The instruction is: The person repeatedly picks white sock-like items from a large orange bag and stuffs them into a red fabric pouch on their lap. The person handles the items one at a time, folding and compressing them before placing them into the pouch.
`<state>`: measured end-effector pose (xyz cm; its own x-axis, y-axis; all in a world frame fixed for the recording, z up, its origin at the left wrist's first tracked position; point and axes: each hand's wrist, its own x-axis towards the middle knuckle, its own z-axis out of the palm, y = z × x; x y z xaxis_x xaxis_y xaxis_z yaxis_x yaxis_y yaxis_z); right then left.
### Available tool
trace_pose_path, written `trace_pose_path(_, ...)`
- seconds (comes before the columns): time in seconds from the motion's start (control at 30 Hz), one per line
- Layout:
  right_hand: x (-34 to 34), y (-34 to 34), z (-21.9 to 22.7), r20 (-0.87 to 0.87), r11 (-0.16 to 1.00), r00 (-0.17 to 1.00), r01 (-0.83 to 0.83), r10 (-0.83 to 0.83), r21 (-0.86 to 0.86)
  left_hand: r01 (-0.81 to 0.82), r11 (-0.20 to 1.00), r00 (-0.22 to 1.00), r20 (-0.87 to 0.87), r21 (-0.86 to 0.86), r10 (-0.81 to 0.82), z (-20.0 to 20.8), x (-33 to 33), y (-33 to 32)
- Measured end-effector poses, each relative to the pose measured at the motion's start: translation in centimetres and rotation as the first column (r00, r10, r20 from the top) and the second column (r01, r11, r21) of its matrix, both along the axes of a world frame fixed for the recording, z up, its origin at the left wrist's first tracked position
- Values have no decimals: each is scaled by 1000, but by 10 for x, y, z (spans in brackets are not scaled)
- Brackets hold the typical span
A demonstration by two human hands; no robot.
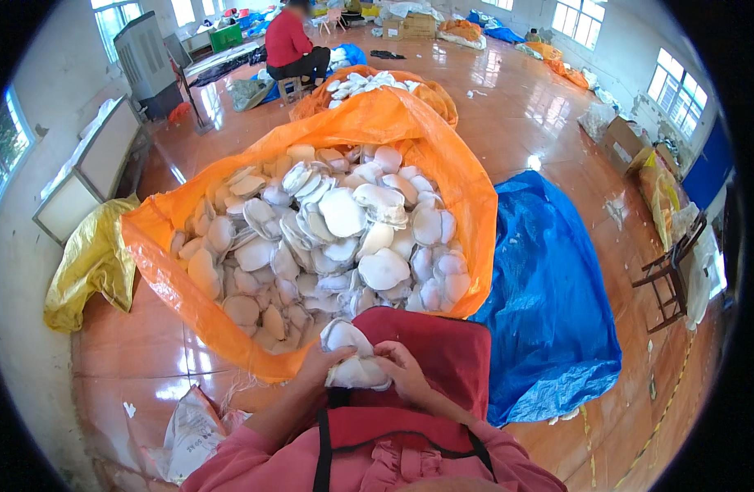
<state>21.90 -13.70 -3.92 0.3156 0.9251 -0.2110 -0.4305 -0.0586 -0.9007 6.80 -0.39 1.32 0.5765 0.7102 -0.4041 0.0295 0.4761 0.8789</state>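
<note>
Over my lap I hold a white rounded fabric pad (356, 374), its two lobes folded or opened apart, so I cannot tell if it is one piece or two. My left hand (318, 366) grips it from the left, thumb across the middle. From the right, the fingers of my right hand (402, 373) pinch its edge. Just beyond, a big orange woven sack (467, 197) lies spread wide, heaped with many similar white pads (342, 211). Beneath my hands is a dark red padded surface (443, 344).
A blue sheet (549, 295) lies to the right, a yellow sack (94, 266) to the left. A white printed bag (192, 435) sits near my left side. Farther off are another orange sack (438, 94), a seated person in red (287, 41) and a wooden chair (672, 275).
</note>
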Motion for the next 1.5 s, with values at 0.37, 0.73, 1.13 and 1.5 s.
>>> trace_pose_path(0.37, 17, 27, 23, -222, 928, 911, -368, 347, -64, 691, 709, 723, 108, -142, -682, 29, -3, -1)
trace_pose_path(0.73, 17, 6, 30, -360, 897, 844, -440, 397, -43, 737, 659, 674, 99, -149, -732, 17, -10, -8)
trace_pose_path(1.13, 4, -26, 45, 105, 948, 943, -311, 317, -68, 542, 819, 836, 220, -187, -503, 2, -19, -27)
trace_pose_path(1.5, 10, -32, 23, -293, 910, 868, -415, 401, 14, 368, 914, 903, 300, -173, -307, -6, -24, -35)
